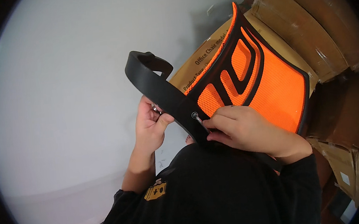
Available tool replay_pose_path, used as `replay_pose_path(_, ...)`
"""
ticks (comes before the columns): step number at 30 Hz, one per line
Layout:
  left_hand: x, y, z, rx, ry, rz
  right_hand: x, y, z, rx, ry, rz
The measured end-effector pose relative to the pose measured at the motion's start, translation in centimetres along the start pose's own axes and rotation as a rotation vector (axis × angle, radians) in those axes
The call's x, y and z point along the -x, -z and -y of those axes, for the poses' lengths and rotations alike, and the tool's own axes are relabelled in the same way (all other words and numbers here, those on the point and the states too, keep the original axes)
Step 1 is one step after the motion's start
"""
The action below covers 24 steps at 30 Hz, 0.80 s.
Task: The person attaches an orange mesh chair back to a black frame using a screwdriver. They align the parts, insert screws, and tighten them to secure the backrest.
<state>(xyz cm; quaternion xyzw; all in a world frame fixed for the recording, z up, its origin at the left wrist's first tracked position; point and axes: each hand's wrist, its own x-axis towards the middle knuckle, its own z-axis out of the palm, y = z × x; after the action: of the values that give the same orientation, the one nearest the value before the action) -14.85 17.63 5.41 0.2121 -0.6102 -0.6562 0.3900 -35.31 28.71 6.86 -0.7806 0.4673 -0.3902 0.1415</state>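
The orange chair back (281, 89) is right of the middle, with a black chair arm (151, 79) on its left. The right hand (244, 126) pinches a thin metal tool (200, 121) at a round bolt (195, 115). The chair arm hides some of the left hand (149, 129), so I cannot tell its grip. A big brown box (307, 26) stands far right. Dark printing marks the flat cardboard (210, 48) behind; the near black shirt (236, 187) has a yellow badge (155, 191).

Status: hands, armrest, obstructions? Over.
Right hand gripping metal tool, tip at bolt in armrest. Left hand at its left edge, grip unclear. Orange backrest alongside, not covering bolt.
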Motion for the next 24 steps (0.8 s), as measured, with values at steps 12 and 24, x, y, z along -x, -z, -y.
replay_pose_path(12,-0.8,-0.9,0.1,0.000,-0.009,0.026,-2.9,-3.7,-0.7,0.402,0.331,-0.377)
replay_pose_path(24,-0.7,-0.8,-0.5,-0.129,0.076,0.070,-4.1,-4.5,-0.4,0.439,0.074,-0.494)
